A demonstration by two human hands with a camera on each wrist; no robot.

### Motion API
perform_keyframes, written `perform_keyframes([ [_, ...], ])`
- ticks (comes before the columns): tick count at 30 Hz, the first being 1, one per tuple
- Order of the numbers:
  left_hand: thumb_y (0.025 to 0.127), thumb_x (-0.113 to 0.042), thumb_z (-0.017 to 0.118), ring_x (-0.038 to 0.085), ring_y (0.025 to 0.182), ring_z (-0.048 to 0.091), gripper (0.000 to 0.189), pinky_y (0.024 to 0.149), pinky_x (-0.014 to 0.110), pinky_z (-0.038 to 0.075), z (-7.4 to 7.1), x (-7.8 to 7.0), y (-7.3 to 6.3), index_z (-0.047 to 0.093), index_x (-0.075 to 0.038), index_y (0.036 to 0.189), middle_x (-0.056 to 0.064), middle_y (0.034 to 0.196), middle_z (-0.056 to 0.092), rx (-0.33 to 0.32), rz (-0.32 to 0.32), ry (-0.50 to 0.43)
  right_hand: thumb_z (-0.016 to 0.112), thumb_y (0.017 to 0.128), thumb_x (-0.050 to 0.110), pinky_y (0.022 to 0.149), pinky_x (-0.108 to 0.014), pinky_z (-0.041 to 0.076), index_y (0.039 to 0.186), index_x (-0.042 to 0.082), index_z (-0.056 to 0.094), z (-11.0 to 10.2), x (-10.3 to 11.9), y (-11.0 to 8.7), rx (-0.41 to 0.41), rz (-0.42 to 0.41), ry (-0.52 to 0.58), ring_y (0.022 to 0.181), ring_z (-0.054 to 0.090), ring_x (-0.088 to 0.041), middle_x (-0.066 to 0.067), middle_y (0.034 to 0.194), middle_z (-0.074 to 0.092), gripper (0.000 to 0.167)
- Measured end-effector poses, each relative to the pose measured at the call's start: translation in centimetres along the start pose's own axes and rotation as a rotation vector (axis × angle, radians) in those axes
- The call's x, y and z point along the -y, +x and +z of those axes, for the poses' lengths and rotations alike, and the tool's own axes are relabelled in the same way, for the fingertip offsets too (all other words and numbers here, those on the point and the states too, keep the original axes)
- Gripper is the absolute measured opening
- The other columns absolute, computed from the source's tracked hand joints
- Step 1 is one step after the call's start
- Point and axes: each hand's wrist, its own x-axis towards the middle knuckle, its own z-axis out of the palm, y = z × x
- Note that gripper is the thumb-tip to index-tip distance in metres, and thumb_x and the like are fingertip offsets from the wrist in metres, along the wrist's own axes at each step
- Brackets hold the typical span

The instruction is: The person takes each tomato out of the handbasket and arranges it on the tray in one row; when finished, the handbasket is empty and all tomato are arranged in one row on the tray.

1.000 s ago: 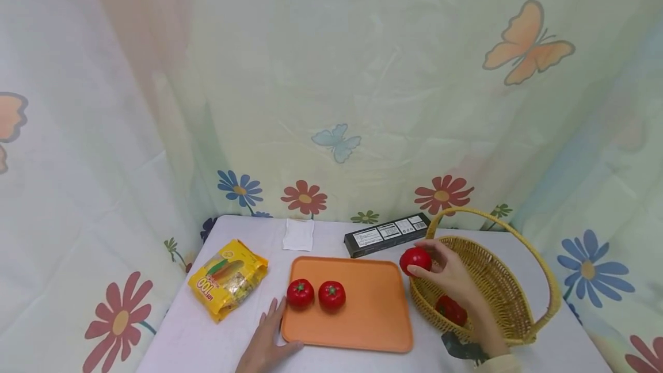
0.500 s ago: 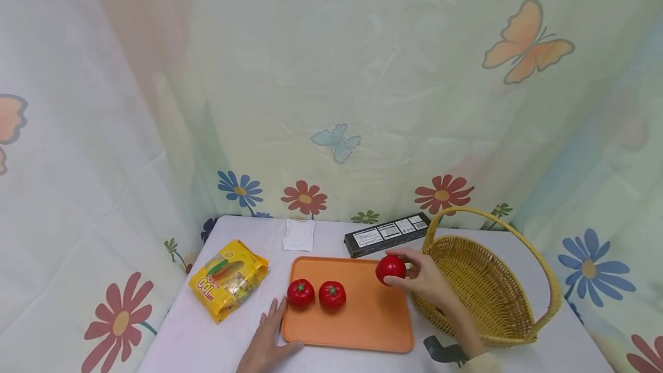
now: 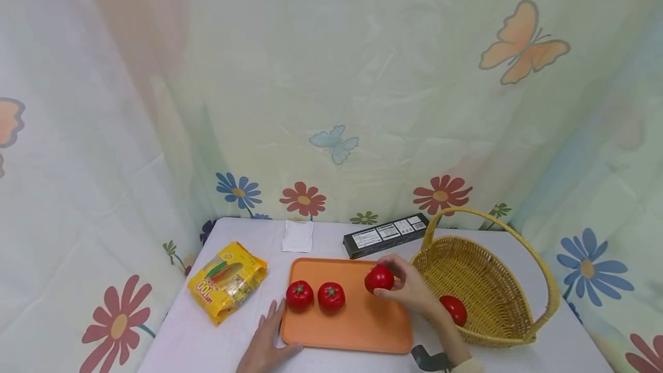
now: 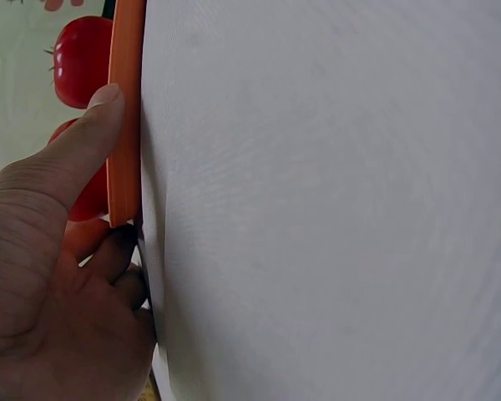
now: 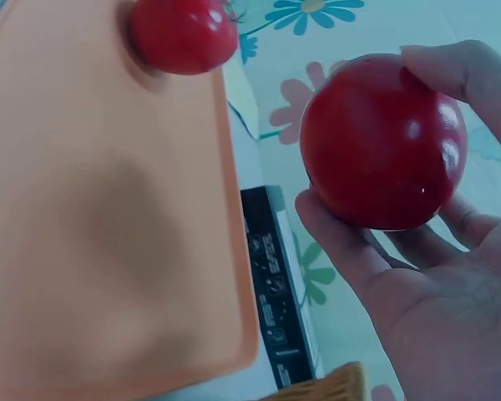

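Observation:
In the head view my right hand (image 3: 416,292) holds a red tomato (image 3: 380,278) over the right part of an orange tray (image 3: 362,327). The right wrist view shows the same tomato (image 5: 380,142) between thumb and fingers, raised above the tray surface. Two more tomatoes, a left one (image 3: 300,295) and a right one (image 3: 331,297), sit side by side on the tray's left half, green stems up. At the tray's front left corner rests my left hand (image 3: 265,343), fingers along the left side. In the left wrist view its thumb (image 4: 88,138) touches the rim.
A wicker basket (image 3: 487,281) with a tall handle stands right of the tray, holding another tomato (image 3: 454,310). Behind the tray lie a long black box (image 3: 385,236) and a white packet (image 3: 297,236). A yellow food bag (image 3: 227,282) lies left. A flowered curtain (image 3: 331,73) backs the table.
My right hand has carried its tomato leftward from above the basket to above the tray. The tomato in the basket shows again past the forearm. My left hand stays at the tray corner.

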Motion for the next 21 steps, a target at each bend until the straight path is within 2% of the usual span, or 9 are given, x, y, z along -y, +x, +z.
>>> perform_keyframes([
  [6, 0.077, -0.043, 0.097, 0.063, 0.156, 0.016, 0.114, 0.119, 0.084, 0.025, 0.0, -0.1, 0.0, 0.037, -0.016, 0.169, 0.022, 0.176, 0.026, 0.0, 0.007, -0.005, 0.094, 0.081, 0.009, 0.103, -0.043, 0.064, 0.144, 0.005, 0.058, 0.7, -0.5, 0.2, 0.058, -0.037, -0.027, 0.13, 0.063, -0.045, -0.02, 0.137, 0.066, 0.072],
  [12, 0.077, -0.042, 0.097, 0.063, 0.156, 0.016, 0.114, 0.119, 0.084, 0.024, -0.1, 0.0, -0.1, 0.036, -0.015, 0.17, 0.022, 0.176, 0.026, 0.001, 0.011, -0.009, 0.093, 0.079, 0.003, 0.104, -0.048, 0.064, 0.146, 0.0, 0.059, 1.9, -1.2, 0.3, 0.072, -0.079, -0.045, 0.125, 0.064, -0.042, -0.02, 0.134, 0.068, 0.076],
  [17, 0.077, -0.042, 0.097, 0.063, 0.156, 0.016, 0.114, 0.12, 0.083, 0.024, -0.1, 0.1, -0.1, 0.036, -0.015, 0.17, 0.023, 0.176, 0.025, 0.005, 0.016, -0.009, 0.095, 0.073, 0.006, 0.1, -0.045, 0.065, 0.145, 0.0, 0.063, 2.7, -1.6, 0.2, 0.055, -0.119, -0.138, 0.124, 0.062, -0.04, -0.017, 0.13, 0.068, 0.079],
  [21, 0.078, -0.043, 0.097, 0.064, 0.156, 0.017, 0.113, 0.121, 0.082, 0.025, -0.2, 0.0, 0.0, 0.037, -0.015, 0.169, 0.024, 0.176, 0.025, 0.006, 0.03, -0.01, 0.096, 0.071, 0.007, 0.1, -0.049, 0.064, 0.142, -0.001, 0.067, 3.4, -1.7, 0.1, 0.03, -0.088, -0.186, 0.12, 0.06, -0.035, -0.014, 0.126, 0.064, 0.077],
])
